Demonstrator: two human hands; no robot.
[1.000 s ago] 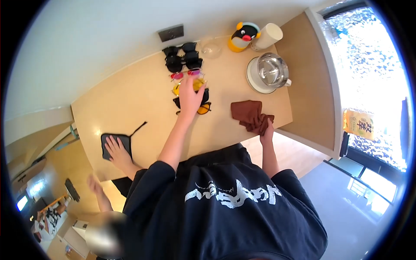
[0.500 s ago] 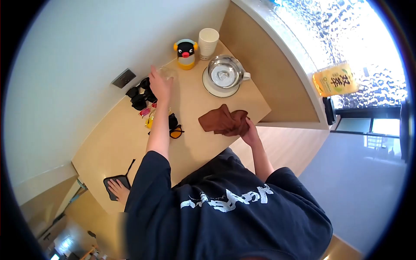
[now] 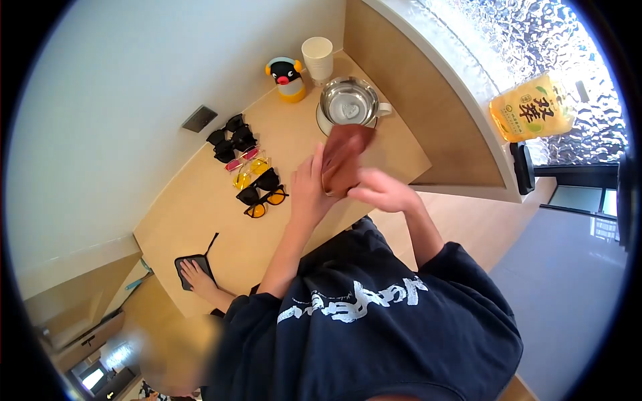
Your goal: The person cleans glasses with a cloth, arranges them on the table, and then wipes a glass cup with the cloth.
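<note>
A brown cloth (image 3: 344,160) is bunched between my two hands, above the table's front part. My left hand (image 3: 311,189) has its fingers up along the cloth's left side, closed on it. A small glint shows at the cloth's lower edge; what makes it I cannot make out. My right hand (image 3: 388,192), slightly blurred, pinches the cloth from the right. Left of my hands lies a row of sunglasses: black pairs (image 3: 235,147), a pink pair (image 3: 242,159), a yellow-lensed pair (image 3: 251,174) and an orange-lensed pair (image 3: 266,202).
A steel bowl (image 3: 349,100) with a white handle beside it stands behind the cloth. Nearby are a penguin figure (image 3: 287,79) and white paper cups (image 3: 317,59). Another person's hand (image 3: 196,275) rests on a black pouch (image 3: 190,267). A yellow drink pack (image 3: 531,110) is by the window.
My left hand has come back from the wall side, where a clear object was by its fingers, to the cloth. My right hand has lifted the cloth leftward to meet it.
</note>
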